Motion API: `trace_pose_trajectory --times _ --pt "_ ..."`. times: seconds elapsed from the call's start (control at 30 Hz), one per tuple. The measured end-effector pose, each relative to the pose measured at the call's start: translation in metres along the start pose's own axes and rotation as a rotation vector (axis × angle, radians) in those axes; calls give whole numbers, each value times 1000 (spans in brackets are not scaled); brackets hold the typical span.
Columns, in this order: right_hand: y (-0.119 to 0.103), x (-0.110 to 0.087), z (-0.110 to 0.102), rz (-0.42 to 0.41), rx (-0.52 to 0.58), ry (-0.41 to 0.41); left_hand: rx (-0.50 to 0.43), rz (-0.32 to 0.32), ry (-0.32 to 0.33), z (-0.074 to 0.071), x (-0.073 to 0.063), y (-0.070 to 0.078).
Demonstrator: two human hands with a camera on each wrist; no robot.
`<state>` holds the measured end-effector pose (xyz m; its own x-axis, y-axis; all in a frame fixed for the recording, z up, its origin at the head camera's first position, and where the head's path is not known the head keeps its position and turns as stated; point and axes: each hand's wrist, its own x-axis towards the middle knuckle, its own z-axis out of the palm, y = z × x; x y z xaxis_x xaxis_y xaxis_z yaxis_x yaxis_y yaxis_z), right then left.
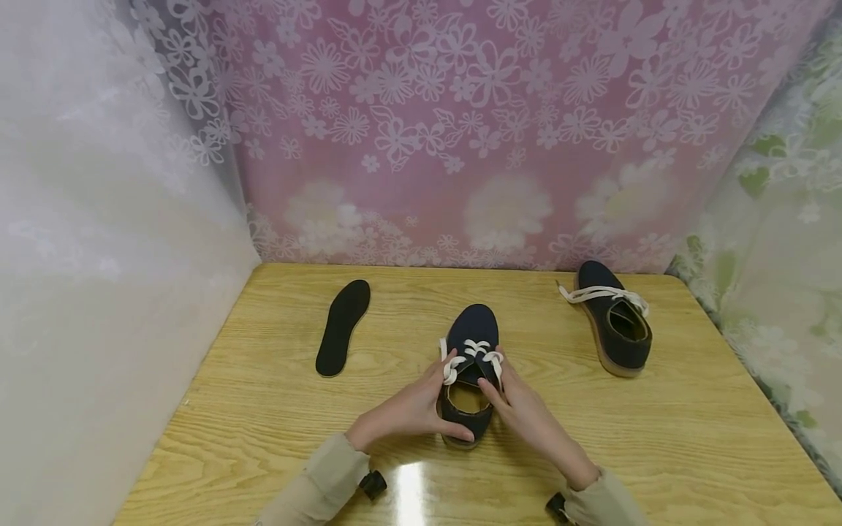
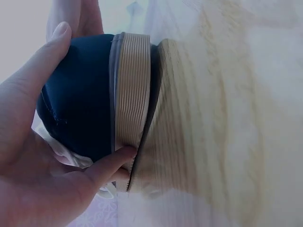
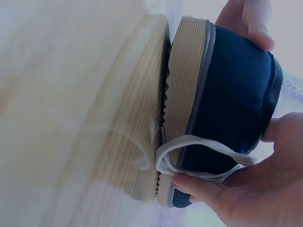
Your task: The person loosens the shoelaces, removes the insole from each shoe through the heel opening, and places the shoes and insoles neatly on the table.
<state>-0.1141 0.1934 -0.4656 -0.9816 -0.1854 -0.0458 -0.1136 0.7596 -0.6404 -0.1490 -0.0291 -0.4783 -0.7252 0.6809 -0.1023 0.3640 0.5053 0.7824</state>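
Observation:
A dark navy sneaker (image 1: 472,323) with white laces stands on the table, toe pointing away from me, its opening towards me. My left hand (image 1: 416,410) grips it from the left, thumb across the heel and fingers along the side. In the left wrist view those fingers (image 2: 111,163) touch the ribbed tan sole (image 2: 132,90). On the other side my right hand (image 1: 526,415) holds the sneaker, thumb at the opening's edge and fingers near the laces. A loose white lace (image 3: 203,141) hangs over the sole in the right wrist view.
A black insole (image 1: 343,327) lies flat on the wooden table (image 1: 263,409) to the left. At the back right stands a second dark sneaker (image 1: 597,281), its white laces loose. Flowered curtains (image 1: 427,131) rise behind the table and along its sides.

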Motion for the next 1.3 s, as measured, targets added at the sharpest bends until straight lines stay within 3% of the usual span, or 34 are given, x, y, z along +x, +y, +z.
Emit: trace_pose_trajectory --times 0.7,1.0,1.3 --pt "32 18 -30 100 28 85 40 -58 47 18 58 23" --pt "43 29 -46 138 -24 58 54 -78 70 26 81 30" --pt "62 46 -62 148 58 60 21 -96 105 36 109 34"
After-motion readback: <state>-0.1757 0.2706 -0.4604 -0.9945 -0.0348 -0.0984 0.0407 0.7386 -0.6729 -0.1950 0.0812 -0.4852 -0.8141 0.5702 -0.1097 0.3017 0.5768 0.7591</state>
